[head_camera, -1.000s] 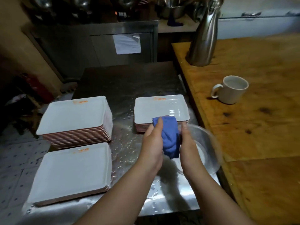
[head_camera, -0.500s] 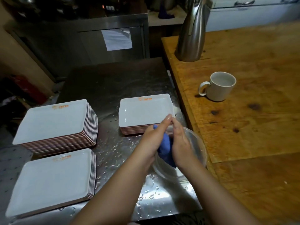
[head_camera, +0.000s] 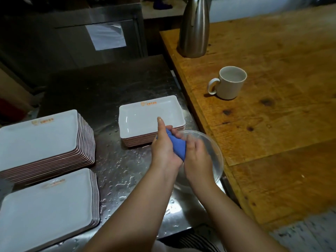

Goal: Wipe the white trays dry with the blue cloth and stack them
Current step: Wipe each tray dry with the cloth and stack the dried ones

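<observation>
Both of my hands squeeze the blue cloth (head_camera: 177, 146) between them, just above a clear bowl (head_camera: 213, 148) at the metal counter's right edge. My left hand (head_camera: 163, 146) grips it from the left with the forefinger pointing up; my right hand (head_camera: 197, 155) presses from the right. Three stacks of white trays stand on the wet counter: a short stack (head_camera: 145, 119) just beyond my hands, a tall stack (head_camera: 38, 135) at the far left, and a low stack (head_camera: 45, 206) at the near left.
The steel counter (head_camera: 118, 170) is covered in water drops. A wooden table (head_camera: 272, 115) adjoins it on the right, bearing a white mug (head_camera: 230, 82) and a tall steel jug (head_camera: 194, 28). Steel cabinets stand at the back.
My hands have closed tighter on the cloth and twisted it over the bowl, so less of it shows. The view has shifted right and closer.
</observation>
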